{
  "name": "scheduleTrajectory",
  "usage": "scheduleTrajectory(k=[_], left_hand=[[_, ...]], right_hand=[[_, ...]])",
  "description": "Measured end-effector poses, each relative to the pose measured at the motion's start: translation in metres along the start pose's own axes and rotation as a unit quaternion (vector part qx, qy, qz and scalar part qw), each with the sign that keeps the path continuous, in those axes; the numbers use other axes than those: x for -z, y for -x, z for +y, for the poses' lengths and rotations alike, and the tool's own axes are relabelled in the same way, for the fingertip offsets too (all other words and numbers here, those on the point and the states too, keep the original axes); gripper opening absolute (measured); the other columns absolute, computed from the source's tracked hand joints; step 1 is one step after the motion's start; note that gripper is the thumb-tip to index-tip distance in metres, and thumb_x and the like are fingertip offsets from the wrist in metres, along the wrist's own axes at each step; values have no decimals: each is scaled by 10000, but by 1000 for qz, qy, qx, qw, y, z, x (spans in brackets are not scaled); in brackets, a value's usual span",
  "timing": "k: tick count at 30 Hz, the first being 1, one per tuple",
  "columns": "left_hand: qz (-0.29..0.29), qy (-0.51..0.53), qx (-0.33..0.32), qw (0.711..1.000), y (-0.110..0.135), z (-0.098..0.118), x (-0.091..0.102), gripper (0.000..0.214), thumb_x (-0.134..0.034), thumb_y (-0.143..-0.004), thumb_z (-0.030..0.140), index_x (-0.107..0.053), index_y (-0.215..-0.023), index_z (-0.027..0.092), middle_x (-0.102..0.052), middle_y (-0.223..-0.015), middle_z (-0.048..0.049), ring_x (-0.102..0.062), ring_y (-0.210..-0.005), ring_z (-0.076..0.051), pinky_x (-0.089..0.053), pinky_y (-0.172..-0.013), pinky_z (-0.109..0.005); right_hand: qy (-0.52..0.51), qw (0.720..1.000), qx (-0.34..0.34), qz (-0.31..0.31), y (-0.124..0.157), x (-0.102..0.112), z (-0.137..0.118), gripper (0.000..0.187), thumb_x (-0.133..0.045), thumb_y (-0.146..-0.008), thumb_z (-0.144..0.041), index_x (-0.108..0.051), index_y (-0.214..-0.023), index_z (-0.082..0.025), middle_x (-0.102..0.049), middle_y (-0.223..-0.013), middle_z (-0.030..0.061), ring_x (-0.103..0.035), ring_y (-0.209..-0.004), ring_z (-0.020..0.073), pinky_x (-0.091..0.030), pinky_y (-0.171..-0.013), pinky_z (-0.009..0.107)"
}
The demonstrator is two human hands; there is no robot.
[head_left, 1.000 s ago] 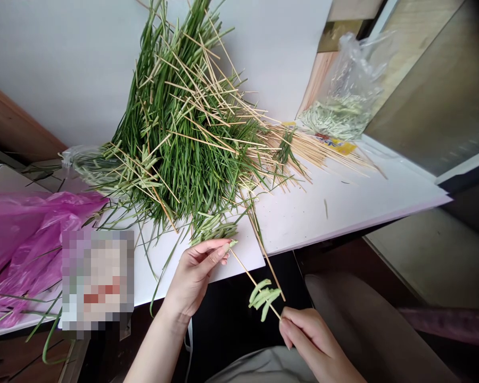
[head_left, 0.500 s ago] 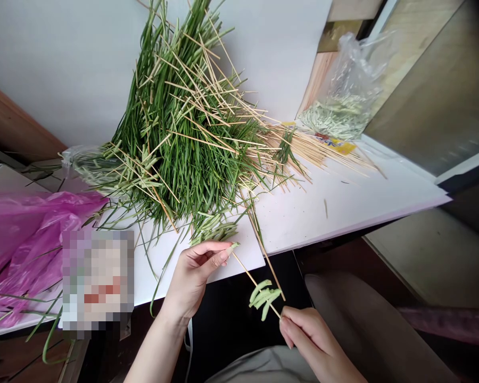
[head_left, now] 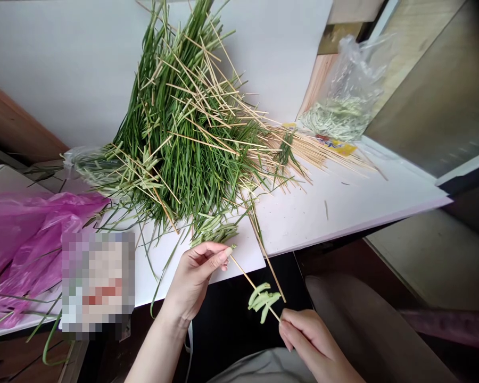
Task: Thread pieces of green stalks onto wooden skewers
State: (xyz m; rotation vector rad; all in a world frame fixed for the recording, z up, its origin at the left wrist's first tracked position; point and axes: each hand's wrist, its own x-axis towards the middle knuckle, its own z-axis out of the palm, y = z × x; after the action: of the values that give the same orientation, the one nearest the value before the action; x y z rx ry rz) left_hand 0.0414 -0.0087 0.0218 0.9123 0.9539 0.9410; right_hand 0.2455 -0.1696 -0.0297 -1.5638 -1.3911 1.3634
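My right hand (head_left: pixel 309 340) pinches the near end of a thin bamboo skewer (head_left: pixel 250 282) that slants up to the left. Several pale green buds (head_left: pixel 263 299) are threaded on it just above my fingers. My left hand (head_left: pixel 195 279) pinches a small green bud (head_left: pixel 228 249) against the skewer's far tip, over the white table's (head_left: pixel 343 207) front edge. A small heap of loose buds (head_left: pixel 215 231) lies on the table just beyond my left fingers.
A big bundle of green stalks (head_left: pixel 183 133) mixed with loose skewers covers the table's middle. More skewers (head_left: pixel 323 151) fan out to the right beside a clear bag of buds (head_left: pixel 345 90). A pink plastic bag (head_left: pixel 24 239) lies at the left.
Almost nothing has moved. The skewer and my hands shifted very slightly; my left fingers still hold the bud at the tip.
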Motion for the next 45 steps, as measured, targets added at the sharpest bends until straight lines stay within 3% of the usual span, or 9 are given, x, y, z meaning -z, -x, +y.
scheduleTrajectory(k=[7, 12, 18, 24, 27, 31, 37, 41, 45], left_hand=[[-10, 4, 11, 1000, 2, 2, -3, 289, -982, -656, 379, -800, -711, 161, -674, -631, 8, -584, -603, -83, -479, -651, -193], [-24, -15, 11, 1000, 3, 2, -1, 280, -974, -670, 370, -793, -712, 161, -665, -636, 11, -575, -611, -83, -480, -652, -192], [-34, -61, 15, 997, 6, 2, 1, 272, -950, -710, 369, -778, -736, 160, -663, -658, 16, -573, -629, -84, -467, -639, -187], [-142, -80, 43, 986, 14, -6, -17, 222, -900, -778, 313, -752, -736, 153, -704, -696, 0, -596, -656, -108, -485, -662, -216], [-158, -83, 40, 983, 15, -8, -22, 204, -873, -810, 318, -753, -761, 161, -719, -729, -6, -617, -687, -126, -500, -695, -235], [-175, -123, 20, 977, 13, -3, -15, 161, -830, -863, 327, -781, -846, 174, -743, -835, -24, -654, -796, -152, -509, -782, -249], [-81, -154, -49, 984, 11, 13, 8, 241, -768, -916, 411, -801, -1036, 205, -735, -1009, -48, -636, -909, -171, -499, -845, -253], [-48, -135, -86, 986, 11, 22, 19, 266, -755, -917, 439, -793, -985, 185, -716, -941, -52, -607, -825, -168, -496, -796, -268], [-34, -91, -92, 991, 11, 24, 27, 316, -782, -877, 480, -783, -948, 172, -701, -892, -51, -596, -790, -169, -491, -773, -281]], right_hand=[[14, 999, 36, -13, -2, -5, 21, 497, -357, -1120, -502, -346, -703, -231, -432, -676, -34, -424, -644, 155, -344, -649, 279], [24, 1000, -8, 0, 2, -6, 16, 467, -397, -1110, -482, -363, -718, -232, -483, -724, -19, -470, -720, 172, -376, -699, 271], [14, 1000, 0, 27, 3, -7, 14, 502, -420, -1095, -533, -427, -694, -231, -516, -708, -11, -505, -693, 174, -425, -679, 267], [-3, 997, 21, 69, 0, -9, 8, 550, -408, -1085, -592, -459, -672, -233, -494, -661, -18, -497, -631, 167, -447, -653, 274], [-7, 996, 41, 83, -4, -9, 4, 579, -387, -1081, -627, -434, -657, -235, -431, -598, -36, -452, -573, 152, -420, -613, 269], [0, 997, 39, 61, -4, -5, 3, 585, -385, -1087, -625, -449, -660, -231, -393, -563, -52, -396, -514, 131, -382, -565, 256], [15, 991, 67, 113, -2, 14, 7, 575, -426, -1073, -622, -517, -667, -225, -525, -587, -19, -509, -533, 138, -403, -521, 234], [66, 977, 71, 191, -5, 38, -1, 412, -540, -1032, -583, -696, -839, -254, -726, -778, 35, -701, -734, 211, -529, -610, 240], [134, 951, 141, 240, -19, 67, -22, 309, -648, -956, -557, -807, -1004, -296, -830, -1039, 63, -778, -975, 290, -613, -734, 276]])
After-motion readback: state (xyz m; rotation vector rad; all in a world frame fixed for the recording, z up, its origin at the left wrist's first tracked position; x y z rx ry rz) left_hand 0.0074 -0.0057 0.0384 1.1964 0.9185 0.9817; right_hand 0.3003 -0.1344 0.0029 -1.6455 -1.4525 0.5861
